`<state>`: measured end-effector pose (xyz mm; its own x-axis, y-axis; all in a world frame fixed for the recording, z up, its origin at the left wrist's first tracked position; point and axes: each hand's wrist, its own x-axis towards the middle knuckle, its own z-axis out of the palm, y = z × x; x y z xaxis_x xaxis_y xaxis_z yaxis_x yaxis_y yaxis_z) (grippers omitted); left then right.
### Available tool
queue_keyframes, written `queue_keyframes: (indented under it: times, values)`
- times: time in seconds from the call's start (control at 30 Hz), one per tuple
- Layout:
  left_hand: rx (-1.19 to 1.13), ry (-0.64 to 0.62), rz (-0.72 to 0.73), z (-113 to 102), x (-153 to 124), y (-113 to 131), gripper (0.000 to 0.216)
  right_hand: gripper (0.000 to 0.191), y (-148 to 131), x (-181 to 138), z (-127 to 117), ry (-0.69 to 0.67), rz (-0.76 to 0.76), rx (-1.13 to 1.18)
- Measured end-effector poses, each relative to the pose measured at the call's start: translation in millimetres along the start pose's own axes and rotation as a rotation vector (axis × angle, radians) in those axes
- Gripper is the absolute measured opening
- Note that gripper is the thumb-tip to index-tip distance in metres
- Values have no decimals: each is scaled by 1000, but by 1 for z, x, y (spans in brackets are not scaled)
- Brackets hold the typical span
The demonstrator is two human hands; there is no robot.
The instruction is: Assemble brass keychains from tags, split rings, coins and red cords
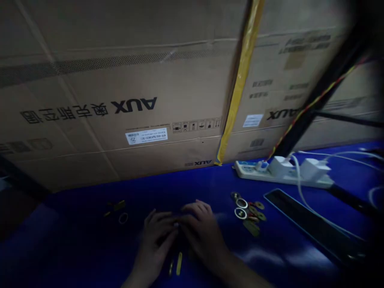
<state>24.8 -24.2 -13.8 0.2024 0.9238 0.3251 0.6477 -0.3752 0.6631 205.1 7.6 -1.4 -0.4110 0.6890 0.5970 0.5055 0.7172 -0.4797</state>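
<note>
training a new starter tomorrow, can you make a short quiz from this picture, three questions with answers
1. True or false: the left hand and the right hand are close together, fingers toward each other.
2. Multiple choice: what colour is the work surface?
A) red
B) blue
C) white
3. Open question: what lies on the work surface between the two wrists?

Key:
1. True.
2. B.
3. A thin yellow strip, with a darker thin piece beside it.
</note>
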Motion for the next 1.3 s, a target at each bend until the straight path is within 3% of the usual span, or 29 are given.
queue_keyframes:
  times: [0.1,0.3,0.57,0.73,0.97,1.17,1.3]
  values:
    - [-1,-13,27,0,0,-1,15,17,-1,1,-2,-24,44,52]
    - [-6,-24,58,-1,0,1,13,9,-1,7,-3,-97,311,328]
    - [-184,-50,8,-1,1,2,12,6,-6,6,-3,-94,294,383]
    - [-257,-77,1,-2,2,3,12,11,-3,7,-4,-133,401,575]
    - [-420,7,-59,-4,4,2,12,19,5,10,-1,-223,450,879]
    - [-450,-11,-90,-6,5,-1,16,20,-2,9,-8,-166,307,582]
    - [-473,-1,-140,-6,5,0,19,20,-7,8,-11,-204,321,540]
